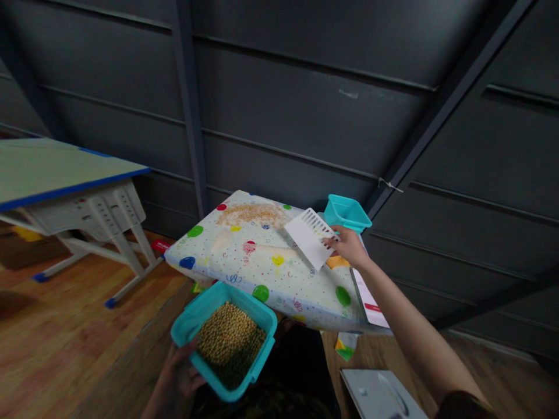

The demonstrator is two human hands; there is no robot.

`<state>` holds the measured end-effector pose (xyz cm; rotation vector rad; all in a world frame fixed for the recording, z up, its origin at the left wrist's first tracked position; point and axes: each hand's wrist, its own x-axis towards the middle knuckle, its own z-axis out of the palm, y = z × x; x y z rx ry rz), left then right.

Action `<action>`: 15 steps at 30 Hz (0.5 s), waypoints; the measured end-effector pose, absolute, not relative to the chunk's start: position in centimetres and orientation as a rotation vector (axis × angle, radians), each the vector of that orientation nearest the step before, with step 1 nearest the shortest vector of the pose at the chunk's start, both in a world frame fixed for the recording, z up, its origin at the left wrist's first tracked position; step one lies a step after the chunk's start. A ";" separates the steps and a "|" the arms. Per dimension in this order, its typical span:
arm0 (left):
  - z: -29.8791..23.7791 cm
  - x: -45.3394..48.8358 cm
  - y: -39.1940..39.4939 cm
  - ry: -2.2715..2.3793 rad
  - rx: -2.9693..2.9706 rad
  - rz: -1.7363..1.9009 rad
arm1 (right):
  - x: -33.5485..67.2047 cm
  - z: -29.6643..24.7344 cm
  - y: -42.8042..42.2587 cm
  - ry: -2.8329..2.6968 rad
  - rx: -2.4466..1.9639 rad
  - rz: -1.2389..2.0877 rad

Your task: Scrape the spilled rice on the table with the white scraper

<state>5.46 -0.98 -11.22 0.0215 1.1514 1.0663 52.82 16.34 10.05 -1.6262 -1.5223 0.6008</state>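
Observation:
My left hand (177,375) grips the near corner of a teal square container (225,340) filled with soybeans, held below the near edge of a small table (271,279) covered in a white cloth with coloured dots. My right hand (347,244) is stretched out over the table's right side and holds a white slotted scraper (311,237) by its end. A pile of pale grains (251,214) lies on the cloth at the far side, left of the scraper. An empty teal container (347,213) stands at the table's far right corner, just behind my right hand.
A school desk (65,180) with a green top and blue edge stands to the left on the wooden floor. A dark panelled wall runs behind the table. A white sheet (369,299) lies along the table's right edge, and a grey flat object (379,393) lies on the floor below.

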 end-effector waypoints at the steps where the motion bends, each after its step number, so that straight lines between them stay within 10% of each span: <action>1: -11.2 5.4 -0.9 1.154 0.032 1.070 | 53.9 10.0 15.7 -1.452 -1.635 0.672; 15: -11.5 4.9 -0.6 1.158 0.034 1.054 | 55.9 10.2 18.6 -1.456 -1.771 0.646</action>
